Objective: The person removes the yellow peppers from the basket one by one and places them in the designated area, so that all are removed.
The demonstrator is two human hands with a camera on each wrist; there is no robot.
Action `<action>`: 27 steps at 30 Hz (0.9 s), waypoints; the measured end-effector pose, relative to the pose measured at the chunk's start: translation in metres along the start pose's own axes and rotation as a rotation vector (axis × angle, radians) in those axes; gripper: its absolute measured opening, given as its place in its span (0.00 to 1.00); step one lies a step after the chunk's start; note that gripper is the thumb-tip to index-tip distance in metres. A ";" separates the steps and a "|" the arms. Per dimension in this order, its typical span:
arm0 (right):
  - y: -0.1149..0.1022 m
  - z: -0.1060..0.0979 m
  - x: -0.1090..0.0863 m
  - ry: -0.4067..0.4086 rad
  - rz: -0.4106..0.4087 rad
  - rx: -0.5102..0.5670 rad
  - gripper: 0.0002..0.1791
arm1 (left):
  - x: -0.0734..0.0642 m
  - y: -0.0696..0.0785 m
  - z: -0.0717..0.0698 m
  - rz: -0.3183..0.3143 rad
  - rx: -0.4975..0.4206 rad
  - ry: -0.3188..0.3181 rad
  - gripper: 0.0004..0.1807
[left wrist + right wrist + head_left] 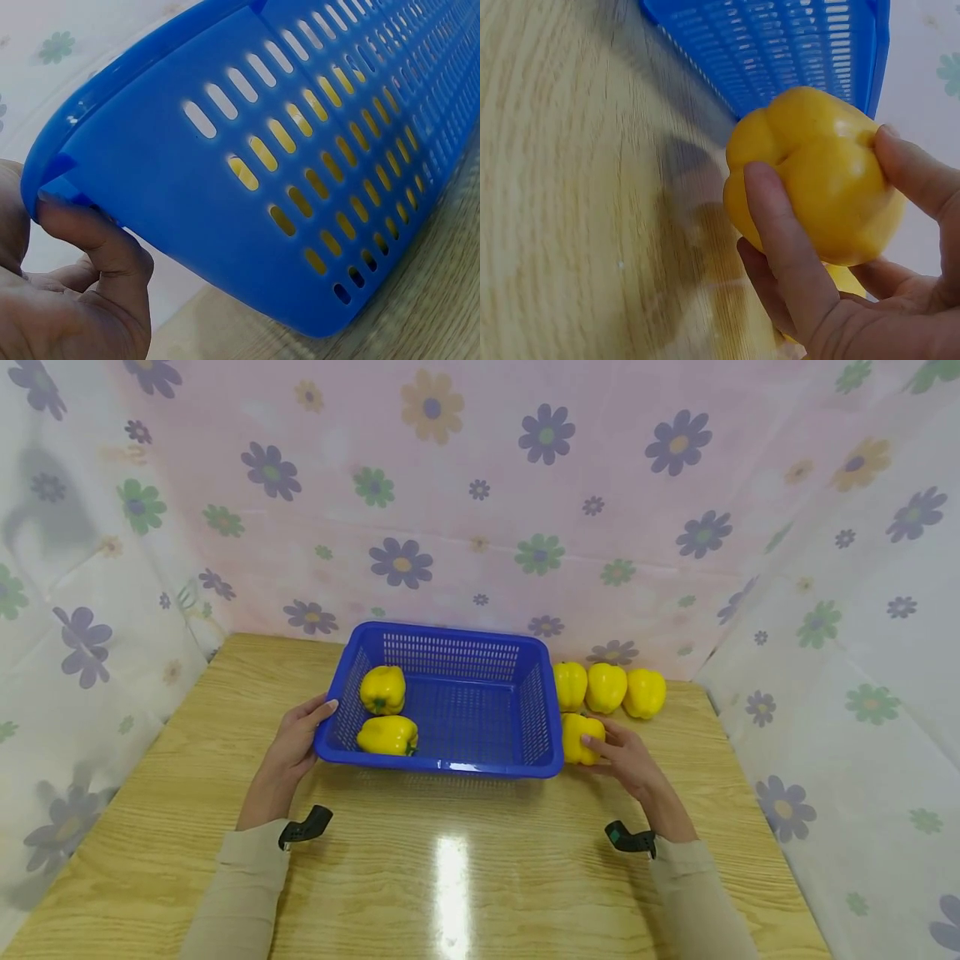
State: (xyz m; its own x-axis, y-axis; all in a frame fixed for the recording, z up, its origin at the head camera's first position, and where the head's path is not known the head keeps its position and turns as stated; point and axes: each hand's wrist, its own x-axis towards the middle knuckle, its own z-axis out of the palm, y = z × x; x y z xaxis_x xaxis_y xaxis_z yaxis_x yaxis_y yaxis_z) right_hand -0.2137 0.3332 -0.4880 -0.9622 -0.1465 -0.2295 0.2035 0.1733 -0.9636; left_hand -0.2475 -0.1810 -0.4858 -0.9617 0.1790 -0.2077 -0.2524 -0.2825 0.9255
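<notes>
A blue plastic basket (465,714) with slotted walls stands on the wooden table. Two yellow bell peppers lie at its left end, one pepper (383,690) behind the other pepper (387,735). My left hand (294,745) grips the basket's left rim, its fingers curled under the edge in the left wrist view. Just outside the right wall, my right hand (628,760) holds a yellow bell pepper (817,172) between thumb and fingers. In the right wrist view this pepper overlaps the basket's side.
Behind the right hand, three more yellow bell peppers (607,687) stand in a row at the table's back right. A flowered cloth (480,518) hangs behind the table (375,877) and along both sides.
</notes>
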 end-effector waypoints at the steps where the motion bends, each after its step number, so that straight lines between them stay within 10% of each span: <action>1: 0.000 -0.001 0.001 -0.003 -0.002 -0.006 0.35 | 0.000 0.000 0.000 -0.001 0.000 0.000 0.41; 27: -0.004 -0.003 0.022 -0.038 0.042 -0.073 0.34 | 0.000 0.000 0.000 -0.001 0.025 0.009 0.40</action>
State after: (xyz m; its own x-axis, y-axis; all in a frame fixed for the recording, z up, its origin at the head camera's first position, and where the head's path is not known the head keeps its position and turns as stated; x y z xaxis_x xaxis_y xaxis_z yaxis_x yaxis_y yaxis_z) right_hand -0.2364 0.3324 -0.4892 -0.9453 -0.1744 -0.2756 0.2281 0.2503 -0.9409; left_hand -0.2475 -0.1813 -0.4855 -0.9624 0.1710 -0.2112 -0.2507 -0.2587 0.9328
